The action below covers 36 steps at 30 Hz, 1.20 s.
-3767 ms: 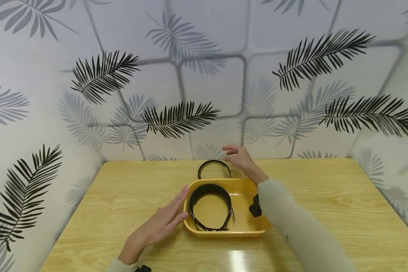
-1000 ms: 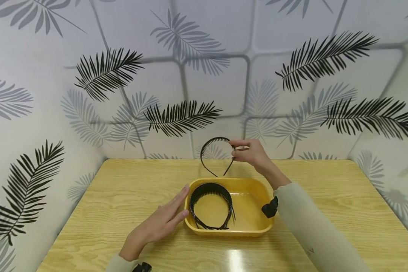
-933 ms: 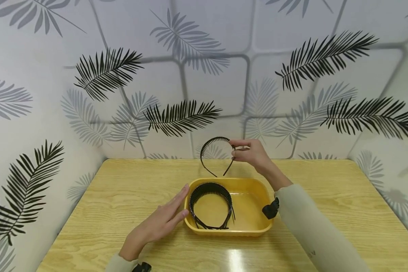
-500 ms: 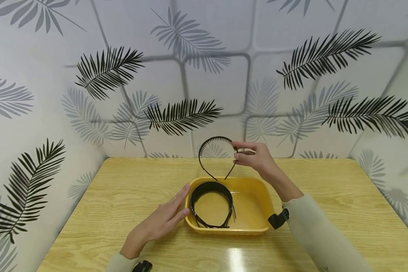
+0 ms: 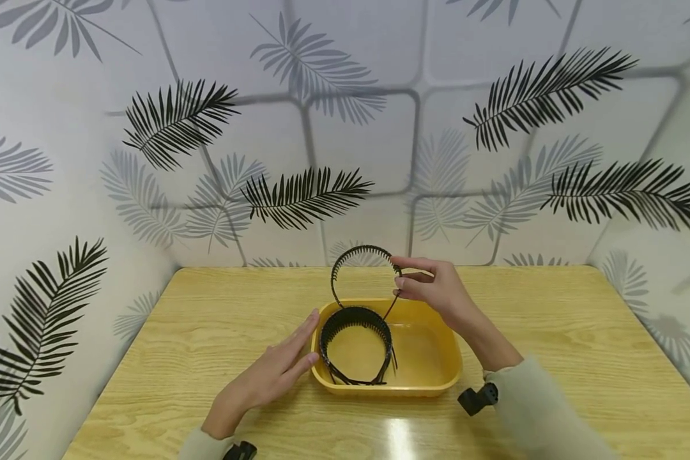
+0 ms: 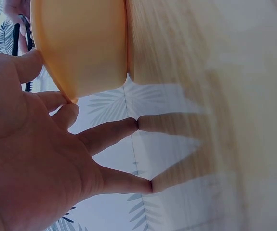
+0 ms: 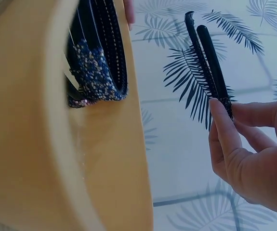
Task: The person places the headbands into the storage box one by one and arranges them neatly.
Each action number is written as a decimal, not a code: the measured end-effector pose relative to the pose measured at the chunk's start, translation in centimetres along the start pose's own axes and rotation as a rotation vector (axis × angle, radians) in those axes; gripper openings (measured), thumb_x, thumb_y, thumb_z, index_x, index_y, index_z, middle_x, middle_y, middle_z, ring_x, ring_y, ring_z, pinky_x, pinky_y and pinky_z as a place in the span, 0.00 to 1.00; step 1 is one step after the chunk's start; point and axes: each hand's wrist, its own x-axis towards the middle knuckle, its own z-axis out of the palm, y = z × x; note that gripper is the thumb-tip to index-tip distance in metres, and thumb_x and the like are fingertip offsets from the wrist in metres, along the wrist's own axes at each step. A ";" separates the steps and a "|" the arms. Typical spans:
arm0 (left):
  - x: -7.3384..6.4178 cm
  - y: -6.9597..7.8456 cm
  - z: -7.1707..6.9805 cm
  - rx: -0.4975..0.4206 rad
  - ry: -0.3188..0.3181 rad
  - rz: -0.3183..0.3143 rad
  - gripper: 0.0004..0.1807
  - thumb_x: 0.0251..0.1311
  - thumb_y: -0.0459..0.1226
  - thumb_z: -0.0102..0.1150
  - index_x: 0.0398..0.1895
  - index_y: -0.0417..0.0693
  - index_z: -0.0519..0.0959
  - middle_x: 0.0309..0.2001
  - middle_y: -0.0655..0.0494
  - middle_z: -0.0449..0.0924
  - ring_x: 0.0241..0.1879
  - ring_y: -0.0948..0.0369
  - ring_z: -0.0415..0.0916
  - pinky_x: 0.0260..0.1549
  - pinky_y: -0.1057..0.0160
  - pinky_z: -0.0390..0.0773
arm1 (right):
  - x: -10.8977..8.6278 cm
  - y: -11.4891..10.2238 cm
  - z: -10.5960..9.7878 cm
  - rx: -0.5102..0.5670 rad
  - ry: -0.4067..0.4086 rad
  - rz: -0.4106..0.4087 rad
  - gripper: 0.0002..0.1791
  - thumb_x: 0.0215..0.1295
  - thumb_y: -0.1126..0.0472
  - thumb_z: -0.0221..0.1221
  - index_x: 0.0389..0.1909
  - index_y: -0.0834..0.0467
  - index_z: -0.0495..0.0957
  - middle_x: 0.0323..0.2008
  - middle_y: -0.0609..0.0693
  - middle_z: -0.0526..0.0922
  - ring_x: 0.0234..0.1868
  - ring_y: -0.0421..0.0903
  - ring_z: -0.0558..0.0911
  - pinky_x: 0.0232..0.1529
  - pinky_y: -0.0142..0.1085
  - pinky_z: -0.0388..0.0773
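My right hand (image 5: 439,297) pinches a black toothed headband (image 5: 365,248) by its right side between thumb and fingers. The band is upright, its ends reaching down in front of the far rim of a yellow tray (image 5: 428,354) in the head view. Several dark headbands (image 5: 353,317) stand together in the tray's left half; the right wrist view shows blue glitter on these headbands (image 7: 99,72). My left hand (image 5: 267,374) has its fingers extended and touches the tray's left end. From the left wrist view, the left thumb and fingers (image 6: 114,132) spread along the tray wall (image 6: 85,48).
The tray stands on a light wooden table (image 5: 218,319) near its middle. Leaf-patterned wall covering (image 5: 466,223) rises behind the table's far edge. A black wrist camera (image 5: 477,399) hangs under the right wrist, beside the tray's right end.
The right hand took hold of the headband behind the tray and lifted it. Over the last half second the band came lower and nearer, towards the tray. The left hand stayed at the tray.
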 end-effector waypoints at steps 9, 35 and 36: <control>-0.1 0.2 -0.1 0.003 0.012 0.013 0.38 0.82 0.49 0.42 0.85 0.54 0.39 0.83 0.55 0.38 0.80 0.49 0.43 0.61 0.17 0.46 | -1.6 0.8 0.6 0.032 0.005 -0.005 0.26 0.70 0.70 0.63 0.68 0.65 0.75 0.69 0.64 0.71 0.48 0.54 0.87 0.50 0.41 0.84; -0.1 0.0 0.0 0.023 0.016 0.031 0.38 0.82 0.49 0.41 0.85 0.52 0.39 0.83 0.55 0.37 0.80 0.51 0.43 0.63 0.20 0.49 | -3.5 3.6 2.1 0.090 -0.029 0.067 0.26 0.70 0.72 0.62 0.68 0.67 0.74 0.65 0.69 0.73 0.50 0.61 0.85 0.51 0.44 0.84; -0.1 0.0 0.0 0.022 0.015 0.027 0.38 0.82 0.49 0.41 0.85 0.53 0.39 0.83 0.55 0.37 0.80 0.51 0.43 0.63 0.20 0.48 | -3.5 3.7 2.1 0.090 -0.035 0.069 0.26 0.70 0.72 0.62 0.68 0.67 0.74 0.65 0.69 0.73 0.49 0.60 0.85 0.51 0.44 0.84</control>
